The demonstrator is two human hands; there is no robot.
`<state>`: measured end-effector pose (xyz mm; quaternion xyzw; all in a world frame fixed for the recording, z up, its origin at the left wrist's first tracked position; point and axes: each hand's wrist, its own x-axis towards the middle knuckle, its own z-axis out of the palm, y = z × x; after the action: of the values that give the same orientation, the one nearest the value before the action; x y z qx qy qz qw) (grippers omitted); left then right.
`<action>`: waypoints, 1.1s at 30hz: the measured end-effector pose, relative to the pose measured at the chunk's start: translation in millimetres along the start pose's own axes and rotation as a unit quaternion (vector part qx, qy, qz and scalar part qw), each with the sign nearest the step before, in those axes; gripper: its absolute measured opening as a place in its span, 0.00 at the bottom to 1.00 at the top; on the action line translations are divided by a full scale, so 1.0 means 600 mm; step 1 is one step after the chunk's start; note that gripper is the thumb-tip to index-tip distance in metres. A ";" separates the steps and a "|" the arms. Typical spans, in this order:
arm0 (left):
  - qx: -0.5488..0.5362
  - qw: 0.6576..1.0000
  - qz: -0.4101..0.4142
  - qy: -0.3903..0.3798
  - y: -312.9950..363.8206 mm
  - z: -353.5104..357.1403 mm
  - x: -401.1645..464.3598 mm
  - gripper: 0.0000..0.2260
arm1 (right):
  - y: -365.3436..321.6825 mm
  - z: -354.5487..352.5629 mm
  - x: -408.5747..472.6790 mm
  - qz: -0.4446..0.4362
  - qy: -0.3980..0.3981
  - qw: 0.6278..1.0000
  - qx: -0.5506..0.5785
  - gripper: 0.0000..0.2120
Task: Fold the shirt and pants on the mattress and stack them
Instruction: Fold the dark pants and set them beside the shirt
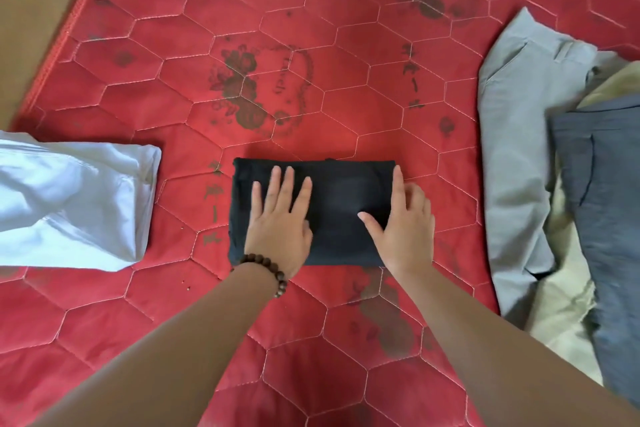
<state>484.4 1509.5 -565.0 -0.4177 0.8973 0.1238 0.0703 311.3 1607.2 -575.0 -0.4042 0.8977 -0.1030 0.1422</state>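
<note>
A black folded garment lay as a neat rectangle at the centre of the frame on the red quilted mattress; whether it was the shirt or the pants could not be told. The left hand rested flat on its left half, fingers straight and spread, pointing toward the top of the frame, with a brown beaded bracelet round the wrist. The right hand lay on the garment's right part, fingers straight, the thumb spread wide toward the middle of the cloth and the other fingers along its right edge; neither hand gripped anything.

At the left edge of the frame a white folded garment sat on the mattress, well apart from the black one. On the right side lay unfolded clothes: light grey trousers running from upper right down, a dark blue-grey garment over them at the right edge, and a beige cloth between and beneath them. In the upper left corner a strip of brown floor showed beside the mattress's stitched border.
</note>
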 end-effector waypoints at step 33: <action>-0.351 0.859 -0.352 0.123 0.029 -0.056 -0.073 0.18 | -0.050 -0.090 -0.082 -0.089 -0.128 0.971 0.183 0.24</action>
<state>498.5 1543.2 -520.0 -0.7145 0.5892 0.3448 -0.1534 344.9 1628.3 -506.9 -0.4594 0.7984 -0.2248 0.3179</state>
